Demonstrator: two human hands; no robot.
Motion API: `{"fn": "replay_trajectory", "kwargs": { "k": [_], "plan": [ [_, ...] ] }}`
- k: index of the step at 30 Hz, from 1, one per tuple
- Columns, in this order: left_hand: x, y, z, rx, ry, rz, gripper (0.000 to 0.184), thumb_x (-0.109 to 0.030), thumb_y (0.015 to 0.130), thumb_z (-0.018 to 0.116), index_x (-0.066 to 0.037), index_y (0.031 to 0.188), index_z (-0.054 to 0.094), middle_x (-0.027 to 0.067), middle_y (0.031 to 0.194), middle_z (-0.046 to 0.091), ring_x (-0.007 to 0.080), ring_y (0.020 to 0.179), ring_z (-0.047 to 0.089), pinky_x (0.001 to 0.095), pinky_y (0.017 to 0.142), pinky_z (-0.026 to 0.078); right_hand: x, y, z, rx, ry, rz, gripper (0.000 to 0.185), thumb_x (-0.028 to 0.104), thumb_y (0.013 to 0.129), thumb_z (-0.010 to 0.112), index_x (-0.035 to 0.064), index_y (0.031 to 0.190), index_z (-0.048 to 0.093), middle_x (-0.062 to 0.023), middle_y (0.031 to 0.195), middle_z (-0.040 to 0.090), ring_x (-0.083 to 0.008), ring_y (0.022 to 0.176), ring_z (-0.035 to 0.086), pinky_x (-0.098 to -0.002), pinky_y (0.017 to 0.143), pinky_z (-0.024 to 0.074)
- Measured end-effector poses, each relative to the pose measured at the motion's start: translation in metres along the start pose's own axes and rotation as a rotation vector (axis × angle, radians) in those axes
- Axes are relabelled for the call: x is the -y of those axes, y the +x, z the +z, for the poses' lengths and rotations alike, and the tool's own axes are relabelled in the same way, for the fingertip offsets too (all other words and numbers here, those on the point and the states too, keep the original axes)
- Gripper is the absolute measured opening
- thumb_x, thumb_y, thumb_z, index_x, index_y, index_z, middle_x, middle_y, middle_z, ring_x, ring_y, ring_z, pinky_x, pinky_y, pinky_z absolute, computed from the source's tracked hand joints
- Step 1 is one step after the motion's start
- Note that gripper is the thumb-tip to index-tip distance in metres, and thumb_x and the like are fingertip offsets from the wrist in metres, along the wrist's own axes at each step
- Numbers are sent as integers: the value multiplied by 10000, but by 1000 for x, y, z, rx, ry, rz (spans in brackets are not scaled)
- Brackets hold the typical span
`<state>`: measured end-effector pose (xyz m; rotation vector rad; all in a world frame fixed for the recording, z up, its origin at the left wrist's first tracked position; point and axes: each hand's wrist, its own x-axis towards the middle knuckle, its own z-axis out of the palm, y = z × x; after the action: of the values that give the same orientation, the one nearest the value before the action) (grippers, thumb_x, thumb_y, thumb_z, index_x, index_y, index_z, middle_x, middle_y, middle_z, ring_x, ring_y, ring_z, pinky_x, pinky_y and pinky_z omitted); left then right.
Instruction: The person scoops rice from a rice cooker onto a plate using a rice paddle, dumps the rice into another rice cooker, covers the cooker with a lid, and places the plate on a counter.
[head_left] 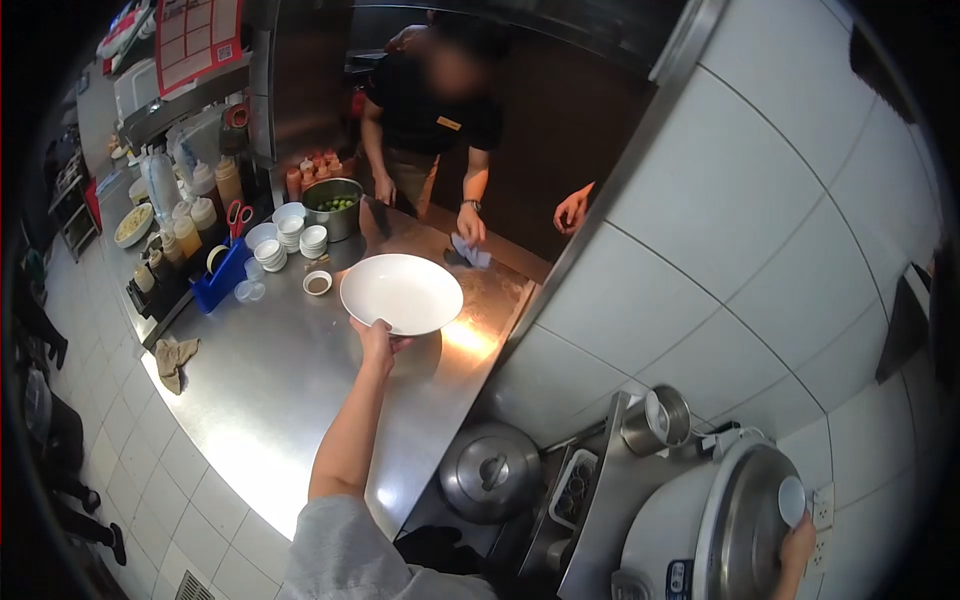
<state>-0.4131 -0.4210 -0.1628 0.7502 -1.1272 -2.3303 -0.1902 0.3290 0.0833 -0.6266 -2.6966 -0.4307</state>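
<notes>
My left hand [377,345] grips the near rim of a wide white plate [402,292], thumb on top and fingers beneath. The plate has nothing on it and is held over the steel counter [290,395]. At the lower right, my right hand [797,545] is closed on a small white bowl [791,500], in front of the lid of a large rice cooker [735,520]. Part of that hand is cut off by the dark edge of the view. A small dish of brown sauce [317,283] stands on the counter left of the plate.
Across the counter, a person's hand [472,225] is at a bluish cloth [470,252]. Stacked small bowls [290,228], a pot of green limes [333,208], a blue holder [220,278] and sauce bottles [187,235] line the left. A tiled wall [720,200] bounds the right.
</notes>
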Motion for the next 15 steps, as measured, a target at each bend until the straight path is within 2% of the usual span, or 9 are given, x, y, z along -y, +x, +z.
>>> {"fn": "replay_trajectory", "kwargs": {
  "k": [2, 5, 8, 12, 15],
  "plan": [
    [10, 38, -5, -32, -27, -20, 728, 0, 676, 386, -203, 1299, 70, 216, 1244, 316, 409, 903, 573, 395, 525, 575, -14, 7, 16, -41, 33, 7, 453, -34, 746, 480, 10, 1197, 497, -237, 1025, 593, -397, 966, 561, -455, 835, 436],
    [22, 81, -6, -95, -47, -27, 767, 7, 680, 391, -235, 1323, 50, 212, 1264, 307, 410, 924, 563, 403, 541, 572, 62, 1, -57, 383, -195, 245, 450, 231, 891, 362, 44, 1298, 410, -260, 1165, 536, -384, 1083, 524, -444, 924, 409],
    [32, 113, -6, -85, -111, -4, 791, 22, 682, 385, -244, 1349, 53, 201, 1279, 317, 408, 952, 556, 424, 570, 572, 65, -2, -55, 277, -161, 190, 423, 194, 883, 354, 36, 1262, 451, -260, 1128, 555, -418, 1034, 537, -458, 889, 429],
    [40, 142, -2, -137, -102, 9, 749, 28, 718, 371, -244, 1366, 110, 177, 1289, 356, 378, 1020, 538, 467, 617, 566, 63, -2, -48, 254, -176, 169, 413, 174, 874, 354, 27, 1245, 463, -269, 1109, 558, -430, 1004, 543, -466, 869, 437],
    [44, 161, 3, -176, -22, 4, 731, 24, 741, 380, -223, 1371, 103, 170, 1299, 355, 364, 1022, 541, 454, 628, 569, 44, 3, -36, 232, -195, 139, 421, 171, 870, 357, 23, 1251, 455, -276, 1080, 568, -437, 971, 553, -478, 852, 442]
  ]
}}
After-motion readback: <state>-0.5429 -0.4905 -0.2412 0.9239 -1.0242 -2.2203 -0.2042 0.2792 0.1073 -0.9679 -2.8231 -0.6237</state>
